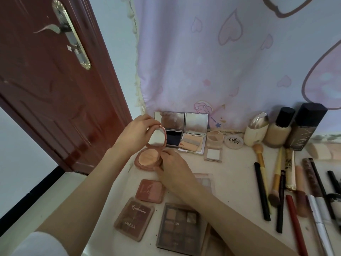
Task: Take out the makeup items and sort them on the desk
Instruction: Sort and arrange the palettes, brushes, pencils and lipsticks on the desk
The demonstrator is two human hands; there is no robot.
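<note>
A round pink powder compact [146,159] sits open on the cream desk [236,183], its mirrored lid [156,138] raised. My left hand [135,134] pinches the top edge of that lid. My right hand [173,169] grips the compact's base at its right side. Behind it stand two open square compacts, one with a dark pan [170,130] and one with a beige puff [193,139]. In front lie a pink blush [150,191], a brown eyeshadow palette [133,218] and a grey one [181,228].
Foundation bottles [280,128] and a tall dark box [306,126] stand at the back right. Brushes, pencils and tubes [276,187] lie in a row on the right. A small jar [233,142] and clear case [213,148] sit mid-desk. A brown door [55,85] is on the left.
</note>
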